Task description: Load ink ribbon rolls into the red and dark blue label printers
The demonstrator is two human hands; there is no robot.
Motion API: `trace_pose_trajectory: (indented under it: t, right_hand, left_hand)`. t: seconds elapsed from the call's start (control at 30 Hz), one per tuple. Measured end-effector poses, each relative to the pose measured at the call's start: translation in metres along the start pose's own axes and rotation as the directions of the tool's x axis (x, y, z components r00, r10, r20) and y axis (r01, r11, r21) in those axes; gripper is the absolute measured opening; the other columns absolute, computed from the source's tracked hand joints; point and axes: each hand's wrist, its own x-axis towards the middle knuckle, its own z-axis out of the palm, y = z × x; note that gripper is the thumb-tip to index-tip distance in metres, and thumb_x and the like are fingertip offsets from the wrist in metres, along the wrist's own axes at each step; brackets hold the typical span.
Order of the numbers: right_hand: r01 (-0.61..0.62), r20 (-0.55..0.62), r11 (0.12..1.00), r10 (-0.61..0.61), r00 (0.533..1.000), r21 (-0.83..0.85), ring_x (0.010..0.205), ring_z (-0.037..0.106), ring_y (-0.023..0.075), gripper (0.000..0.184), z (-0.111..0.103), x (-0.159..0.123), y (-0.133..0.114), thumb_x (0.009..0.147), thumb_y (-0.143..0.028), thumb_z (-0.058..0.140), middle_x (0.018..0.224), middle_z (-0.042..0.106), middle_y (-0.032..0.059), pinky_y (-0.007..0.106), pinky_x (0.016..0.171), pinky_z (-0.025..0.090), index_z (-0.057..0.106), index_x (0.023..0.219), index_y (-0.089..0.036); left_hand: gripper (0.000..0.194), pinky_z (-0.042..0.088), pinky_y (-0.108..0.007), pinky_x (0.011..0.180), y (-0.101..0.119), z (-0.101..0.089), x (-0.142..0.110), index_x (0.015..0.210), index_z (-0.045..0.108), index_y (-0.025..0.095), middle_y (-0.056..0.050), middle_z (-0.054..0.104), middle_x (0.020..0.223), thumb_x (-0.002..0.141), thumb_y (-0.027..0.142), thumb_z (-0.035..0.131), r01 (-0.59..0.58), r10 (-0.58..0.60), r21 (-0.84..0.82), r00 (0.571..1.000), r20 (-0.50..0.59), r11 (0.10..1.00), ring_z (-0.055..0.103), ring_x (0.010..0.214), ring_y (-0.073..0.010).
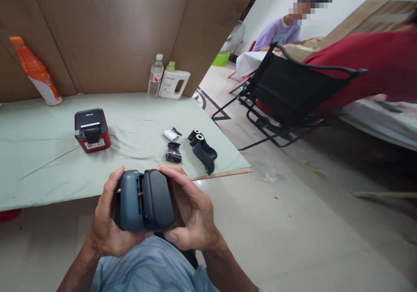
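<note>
Between both hands I hold a small blue-grey and black label printer (159,201) above my lap, just off the front edge of the table. My left hand (109,218) wraps the blue-grey side, and my right hand (195,209) grips the black side. A narrow gap runs between the two halves; what lies inside it is too dark to make out. On the table beyond stands a red and black label printer (92,129). To its right lie a white wrapped roll (171,134), a black wrapped roll (173,152) and two black rolls (196,138) with a loose black strip.
An orange bottle (37,73), a clear water bottle (155,77) and a white jug (173,83) stand along the cardboard screen (114,36) behind the pale green table (137,109). On the right are a black folding chair (286,88) and two other people.
</note>
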Motion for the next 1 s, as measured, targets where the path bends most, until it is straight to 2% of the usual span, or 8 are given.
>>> trace_pose_trajectory:
  t: [0.2, 0.4, 0.7, 0.83, 1.0]
  right_hand:
    - [0.047, 0.031, 0.998, -0.046, 0.998, -0.041, 0.133, 0.056, 0.0369, 0.088, -0.005, 0.009, -0.002, 0.068, -0.03, 0.085, 0.142, 0.057, 0.012, 0.057, 0.116, 0.047, 0.055, 0.151, -0.029]
    - [0.096, 0.058, 0.987, -0.09, 0.994, -0.125, 0.133, 0.058, 0.0369, 0.09, -0.007, 0.012, -0.008, 0.067, -0.025, 0.083, 0.143, 0.057, 0.013, 0.057, 0.114, 0.05, 0.053, 0.152, -0.027]
    - [0.161, 0.06, 0.969, -0.152, 0.987, -0.186, 0.134, 0.059, 0.0362, 0.09, -0.008, 0.012, -0.014, 0.066, -0.018, 0.079, 0.142, 0.058, 0.0142, 0.057, 0.113, 0.052, 0.053, 0.151, -0.024]
    - [0.189, 0.081, 0.958, -0.175, 0.981, -0.216, 0.134, 0.059, 0.036, 0.093, -0.011, 0.013, -0.018, 0.065, -0.015, 0.079, 0.143, 0.059, 0.014, 0.057, 0.112, 0.053, 0.051, 0.153, -0.024]
    - [0.218, 0.103, 0.941, -0.197, 0.975, -0.26, 0.131, 0.062, 0.036, 0.092, -0.016, 0.019, -0.027, 0.065, -0.013, 0.081, 0.141, 0.061, 0.0138, 0.056, 0.11, 0.055, 0.053, 0.151, -0.026]
  left_hand:
    - [0.116, 0.061, -0.044, 0.099, 0.008, -0.001, 0.005, 0.163, 0.035, 0.026, -0.015, 0.063, 0.142, 0.066, 0.043, 0.095, -0.006, 0.006, -0.01, 0.999, 0.051, 1.0, 0.07, 0.12, -0.0342]
    - [0.116, 0.06, -0.044, 0.103, 0.012, -0.003, 0.008, 0.163, 0.035, 0.027, -0.015, 0.063, 0.144, 0.067, 0.049, 0.095, -0.044, 0.046, -0.028, 0.996, 0.071, 0.999, 0.069, 0.123, -0.0342]
    - [0.116, 0.055, -0.049, 0.11, 0.013, -0.003, 0.012, 0.163, 0.036, 0.027, -0.017, 0.059, 0.149, 0.065, 0.046, 0.097, -0.092, 0.093, -0.023, 0.992, 0.08, 0.996, 0.065, 0.13, -0.037]
    - [0.115, 0.056, -0.046, 0.107, 0.012, -0.009, 0.014, 0.162, 0.037, 0.027, -0.016, 0.059, 0.149, 0.065, 0.041, 0.097, -0.124, 0.127, -0.034, 0.986, 0.105, 0.992, 0.063, 0.131, -0.0366]
    - [0.112, 0.052, -0.052, 0.112, 0.016, -0.017, 0.025, 0.162, 0.039, 0.028, -0.016, 0.06, 0.147, 0.067, 0.035, 0.096, -0.202, 0.203, -0.019, 0.968, 0.15, 0.979, 0.062, 0.132, -0.0377]
